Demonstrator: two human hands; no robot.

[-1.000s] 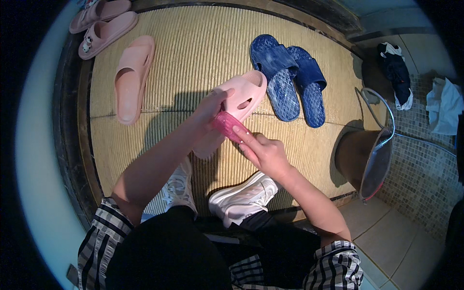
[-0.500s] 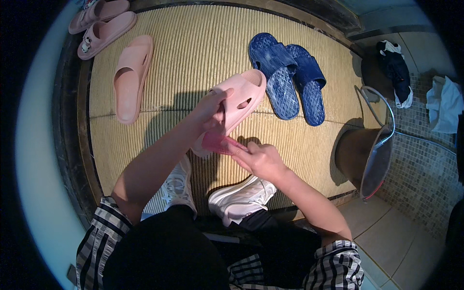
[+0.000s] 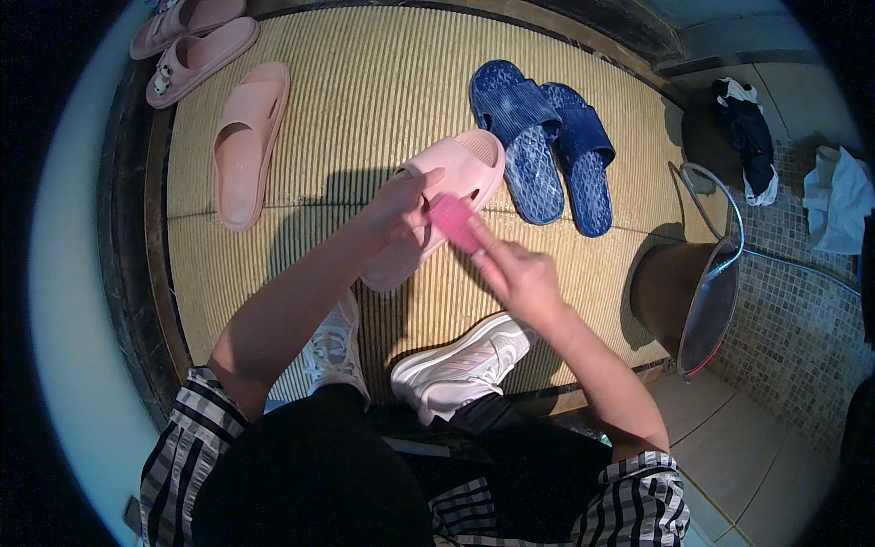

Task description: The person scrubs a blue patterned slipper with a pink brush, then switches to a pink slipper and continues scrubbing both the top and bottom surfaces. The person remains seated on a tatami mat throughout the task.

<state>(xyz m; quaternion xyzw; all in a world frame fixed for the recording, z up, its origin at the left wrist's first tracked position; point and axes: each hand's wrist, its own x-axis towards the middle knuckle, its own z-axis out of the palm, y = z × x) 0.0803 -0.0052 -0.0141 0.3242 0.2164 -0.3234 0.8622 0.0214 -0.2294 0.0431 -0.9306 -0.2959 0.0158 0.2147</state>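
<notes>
One hand (image 3: pixel 396 210) gripping slipper (image 3: pixel 463 164), right hand (image 3: pixel 524 276) pinching likely brush (image 3: pixel 453 221) near edge, open mat (image 3: pixel 365 91)

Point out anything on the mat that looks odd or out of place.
The blue slippers look odd: patchy white marks cover where the feet rest, perhaps suds or wear; I can't tell which. Nothing else on the mat stands out.

A straw-coloured ribbed mat (image 3: pixel 365 73) covers the floor, a seam (image 3: pixel 196 216) crossing it sideways. Dark edging (image 3: pixel 135 237) borders its left and far edges. Small mosaic tiling (image 3: pixel 775 319) lies beyond its right edge, larger plain tiles (image 3: pixel 738 447) off its near right corner. Light throws shadows across it.
</notes>
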